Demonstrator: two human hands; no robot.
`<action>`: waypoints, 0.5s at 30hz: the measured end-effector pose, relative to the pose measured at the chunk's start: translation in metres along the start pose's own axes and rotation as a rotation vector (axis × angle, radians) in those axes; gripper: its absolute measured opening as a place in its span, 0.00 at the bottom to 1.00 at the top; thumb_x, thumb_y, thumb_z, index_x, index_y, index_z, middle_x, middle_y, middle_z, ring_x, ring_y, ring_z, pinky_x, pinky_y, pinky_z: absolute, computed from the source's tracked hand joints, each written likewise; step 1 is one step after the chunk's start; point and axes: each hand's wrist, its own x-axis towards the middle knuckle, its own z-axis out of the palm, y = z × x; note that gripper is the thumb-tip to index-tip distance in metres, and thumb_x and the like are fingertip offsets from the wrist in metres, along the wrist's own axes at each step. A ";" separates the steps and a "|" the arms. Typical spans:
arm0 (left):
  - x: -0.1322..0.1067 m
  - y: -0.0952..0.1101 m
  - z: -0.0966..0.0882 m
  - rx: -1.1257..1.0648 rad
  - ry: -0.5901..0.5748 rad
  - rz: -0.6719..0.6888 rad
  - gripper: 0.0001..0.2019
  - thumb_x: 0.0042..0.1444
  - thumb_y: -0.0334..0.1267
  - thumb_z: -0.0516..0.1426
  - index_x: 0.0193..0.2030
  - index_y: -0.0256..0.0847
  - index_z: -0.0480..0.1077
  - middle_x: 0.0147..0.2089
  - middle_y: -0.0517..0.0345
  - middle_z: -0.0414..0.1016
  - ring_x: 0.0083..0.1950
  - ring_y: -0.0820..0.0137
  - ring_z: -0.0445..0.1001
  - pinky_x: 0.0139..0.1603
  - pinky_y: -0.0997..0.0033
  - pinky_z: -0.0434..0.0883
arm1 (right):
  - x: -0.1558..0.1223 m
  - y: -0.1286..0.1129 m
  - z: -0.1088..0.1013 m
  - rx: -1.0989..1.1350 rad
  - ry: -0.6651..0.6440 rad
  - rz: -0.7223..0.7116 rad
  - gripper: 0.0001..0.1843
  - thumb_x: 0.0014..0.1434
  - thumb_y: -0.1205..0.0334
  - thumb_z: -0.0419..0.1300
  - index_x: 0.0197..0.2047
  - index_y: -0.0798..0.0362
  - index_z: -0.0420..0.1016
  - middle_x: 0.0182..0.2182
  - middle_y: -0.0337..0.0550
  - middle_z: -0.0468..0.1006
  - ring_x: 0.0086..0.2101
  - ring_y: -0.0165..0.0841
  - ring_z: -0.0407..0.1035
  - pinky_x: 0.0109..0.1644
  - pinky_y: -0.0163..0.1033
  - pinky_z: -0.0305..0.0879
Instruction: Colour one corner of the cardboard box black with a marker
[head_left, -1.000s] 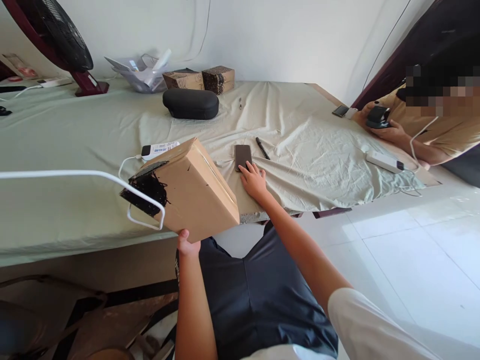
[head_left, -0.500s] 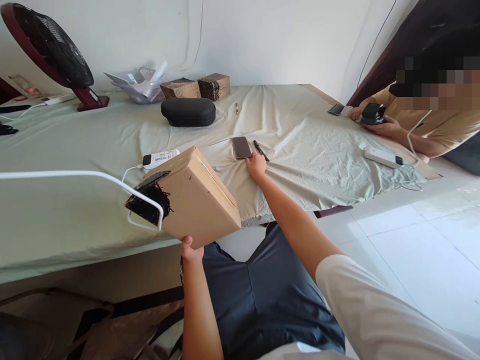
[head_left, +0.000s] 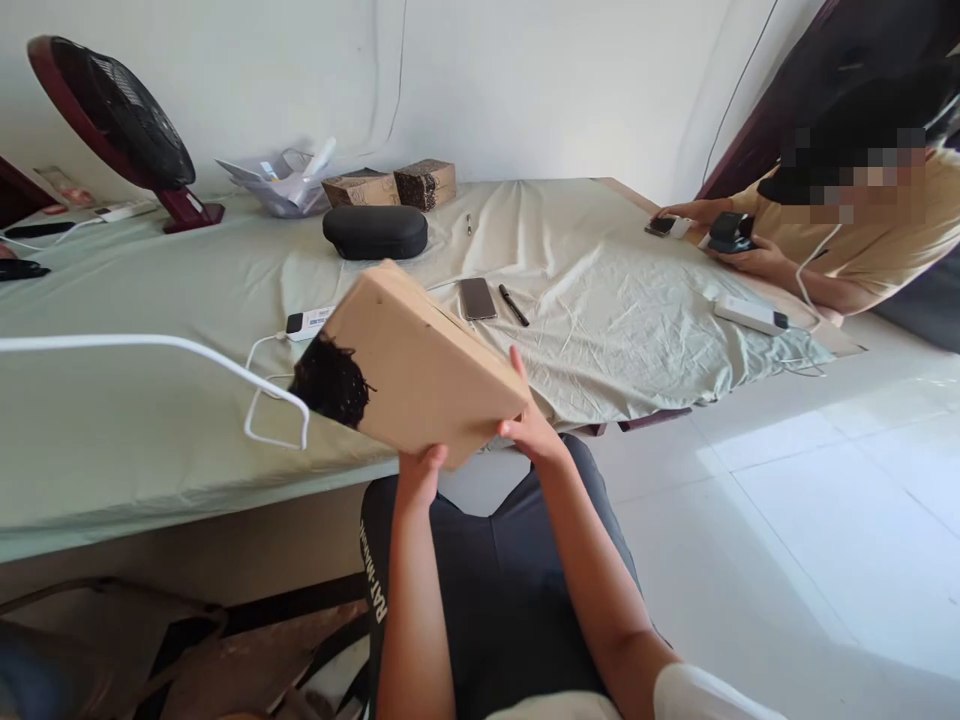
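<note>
A tan cardboard box (head_left: 420,370) with a black smeared patch on one corner is held up, tilted, over the table's front edge. My left hand (head_left: 422,478) grips its lower edge, thumb on the near face and the other fingers hidden beneath. At the box's right corner is my right hand (head_left: 531,425), closed on it with the thumb in front and a finger along the far side. Beyond the box, a dark phone (head_left: 478,299) lies on the cloth beside a black pen (head_left: 514,306).
On the cloth-covered table (head_left: 150,420) stand a fan (head_left: 120,120), a black case (head_left: 375,232), small boxes (head_left: 425,184) and a plastic basket (head_left: 289,190). A white cable (head_left: 187,347) crosses in front at left. Another person (head_left: 847,240) sits at right, holding a dark device, near a white power bank (head_left: 750,314).
My right hand has left the phone and taken hold of the box's right corner. The box has shifted right and turned slightly. The other person's hand has moved onto a phone.
</note>
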 end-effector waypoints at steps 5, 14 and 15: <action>0.000 0.048 0.025 0.024 -0.195 0.112 0.54 0.39 0.67 0.76 0.72 0.49 0.69 0.73 0.39 0.72 0.74 0.45 0.72 0.73 0.44 0.73 | 0.009 -0.047 -0.005 -0.116 0.230 -0.258 0.87 0.47 0.33 0.79 0.84 0.44 0.17 0.80 0.53 0.56 0.79 0.49 0.51 0.83 0.57 0.47; 0.000 0.131 -0.051 0.650 -0.366 0.316 0.49 0.43 0.62 0.76 0.69 0.44 0.71 0.66 0.39 0.79 0.71 0.41 0.75 0.74 0.38 0.71 | -0.045 -0.090 -0.045 -0.264 -0.031 -0.377 0.80 0.51 0.42 0.79 0.84 0.31 0.20 0.83 0.42 0.48 0.80 0.48 0.47 0.83 0.57 0.45; -0.005 0.129 -0.052 0.666 -0.336 0.361 0.48 0.43 0.64 0.75 0.68 0.44 0.72 0.65 0.40 0.79 0.71 0.41 0.75 0.74 0.37 0.70 | -0.048 -0.087 -0.045 -0.254 -0.052 -0.372 0.79 0.52 0.43 0.78 0.84 0.30 0.19 0.84 0.41 0.46 0.81 0.47 0.45 0.83 0.57 0.44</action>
